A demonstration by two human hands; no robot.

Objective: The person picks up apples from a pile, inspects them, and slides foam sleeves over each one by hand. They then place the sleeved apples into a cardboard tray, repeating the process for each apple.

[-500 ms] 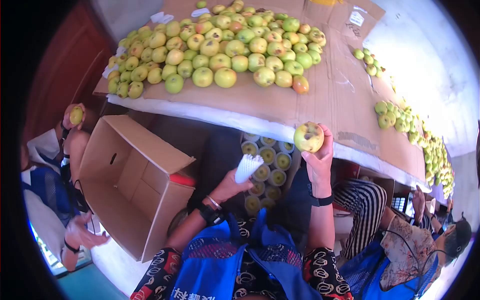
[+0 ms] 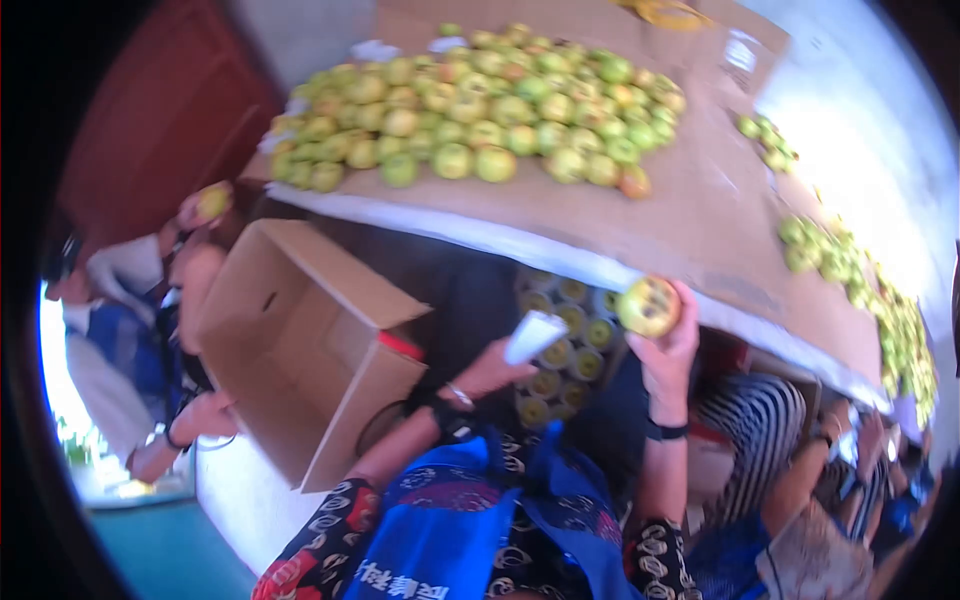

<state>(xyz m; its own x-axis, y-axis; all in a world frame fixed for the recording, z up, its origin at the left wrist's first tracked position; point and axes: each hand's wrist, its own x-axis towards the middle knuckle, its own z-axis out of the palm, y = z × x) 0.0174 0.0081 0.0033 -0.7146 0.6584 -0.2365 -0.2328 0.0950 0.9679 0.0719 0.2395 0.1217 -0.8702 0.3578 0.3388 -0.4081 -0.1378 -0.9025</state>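
Observation:
My right hand (image 2: 672,352) is raised at the table's front edge, its fingers wrapped round a yellow-green apple (image 2: 648,307) with dark blemishes. My left hand (image 2: 492,368) is lower and to the left, closed round a white foam net sleeve (image 2: 534,338) that points up and right. The sleeve and the apple are apart. Below and between my hands, partly hidden by them, several netted apples (image 2: 599,333) sit in rows under the table edge. A large pile of green and yellow apples (image 2: 480,110) lies beyond my hands on the cardboard-covered table (image 2: 700,225).
On my left an open cardboard box (image 2: 300,350) lies tilted on its side. Past it, one person holds an apple (image 2: 213,203), and another hand (image 2: 205,415) reaches by the box. More apples (image 2: 830,250) lie along the right. A person in striped trousers (image 2: 755,415) sits close on my right.
The view has shifted, so most things appear further right and the picture is blurrier. Both my hands keep their holds. At left, the other person's hand has come to the box's edge.

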